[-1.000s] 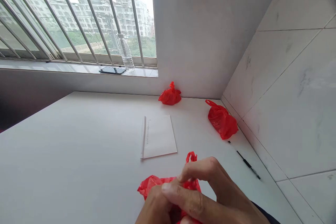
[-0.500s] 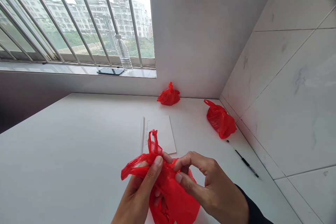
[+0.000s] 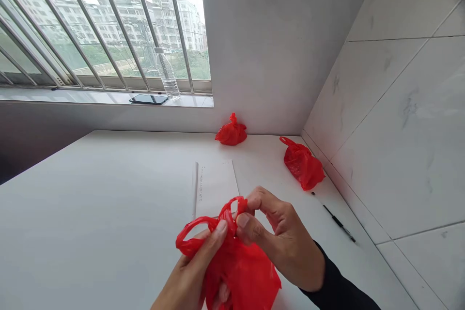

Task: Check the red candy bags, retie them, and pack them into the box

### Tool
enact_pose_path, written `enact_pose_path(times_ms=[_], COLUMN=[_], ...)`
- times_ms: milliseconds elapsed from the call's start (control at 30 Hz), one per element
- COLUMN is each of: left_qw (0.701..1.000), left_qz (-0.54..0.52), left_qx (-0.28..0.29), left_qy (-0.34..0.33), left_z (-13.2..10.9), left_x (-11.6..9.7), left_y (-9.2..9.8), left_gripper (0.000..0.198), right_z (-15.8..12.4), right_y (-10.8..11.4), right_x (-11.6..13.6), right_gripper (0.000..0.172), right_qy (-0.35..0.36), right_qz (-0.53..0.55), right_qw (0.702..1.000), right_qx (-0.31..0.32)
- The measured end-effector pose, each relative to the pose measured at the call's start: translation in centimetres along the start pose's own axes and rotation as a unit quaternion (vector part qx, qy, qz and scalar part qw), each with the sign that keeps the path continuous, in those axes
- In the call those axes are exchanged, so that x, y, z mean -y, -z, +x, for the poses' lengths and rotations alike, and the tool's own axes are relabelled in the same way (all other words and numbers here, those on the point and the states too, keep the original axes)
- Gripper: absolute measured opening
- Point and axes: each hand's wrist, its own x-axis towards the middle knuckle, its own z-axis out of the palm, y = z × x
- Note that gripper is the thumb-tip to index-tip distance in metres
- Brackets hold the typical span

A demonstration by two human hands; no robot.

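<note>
Both hands hold a red plastic bag (image 3: 241,271) low over the near middle of the white table (image 3: 101,193). My left hand (image 3: 196,271) pinches one looped handle of the bag between thumb and fingers. My right hand (image 3: 279,237) pinches the other handle right beside it, fingers curled. The two handles cross between my fingertips. The bag's body hangs bunched below the hands.
A white notepad (image 3: 214,186) lies just beyond the hands. Two knotted red bags rest farther back, one by the rear wall (image 3: 230,131), one near the tiled right wall (image 3: 302,164). A black pen (image 3: 336,220) lies at the right. A phone (image 3: 148,99) and water bottle (image 3: 167,73) sit on the windowsill.
The hands have lifted the bag higher and opened out its handles. The upright handle has been folded down and crossed with the other between the fingertips.
</note>
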Motion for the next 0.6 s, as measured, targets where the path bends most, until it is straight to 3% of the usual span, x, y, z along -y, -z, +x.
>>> enact_pose_path(times_ms=[100,267,333,433,600], left_qw=[0.996,0.990,0.990,0.990,0.986], left_qz=[-0.084,-0.107,-0.086,-0.102,-0.155], left_qx=[0.031,0.052,0.068,0.063,0.033], left_qy=[-0.014,-0.080,-0.088,-0.071,-0.049], left_z=[0.3,0.5,0.5,0.6,0.3], left_x=[-0.3,-0.2,0.0,0.2,-0.4], left_y=[0.4,0.7,0.7,0.7,0.8], left_gripper=[0.036,0.015,0.015,0.015,0.019], right_z=[-1.0,-2.3,-2.1,-1.5,-1.2], right_y=[-0.4,-0.7,-0.5,-0.1,-0.2], right_x=[0.0,-1.0,-1.3,-1.4,-1.1], right_gripper=[0.006,0.020,0.017,0.026,0.009], right_qy=[0.028,0.025,0.034,0.036,0.079], right_qz=[-0.026,-0.104,-0.091,-0.052,-0.070], right_qw=[0.999,0.994,0.995,0.997,0.994], right_qx=[-0.015,-0.019,0.010,0.047,-0.042])
